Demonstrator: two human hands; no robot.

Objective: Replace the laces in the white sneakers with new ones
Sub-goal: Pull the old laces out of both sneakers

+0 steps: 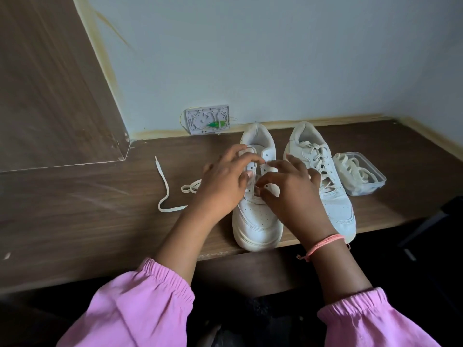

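Two white sneakers stand side by side on the wooden desk, toes toward me. The left sneaker (255, 219) has most eyelets bare; a cream lace (164, 194) trails from it across the desk to the left. My left hand (223, 181) rests on its left eyelet flap, fingers pinching the lace by the tongue. My right hand (288, 194) pinches at the right eyelet row, holding the lace's other part. The right sneaker (325, 176) is laced. A clear plastic tub (375, 181) with cream laces sits to its right.
A small white plastic box (207, 119) with a green part leans on the wall behind the shoes. A wooden panel (50, 83) rises at the left. The desk front edge (225, 256) runs just under the sneaker toes. A dark chair part (438, 216) shows at right.
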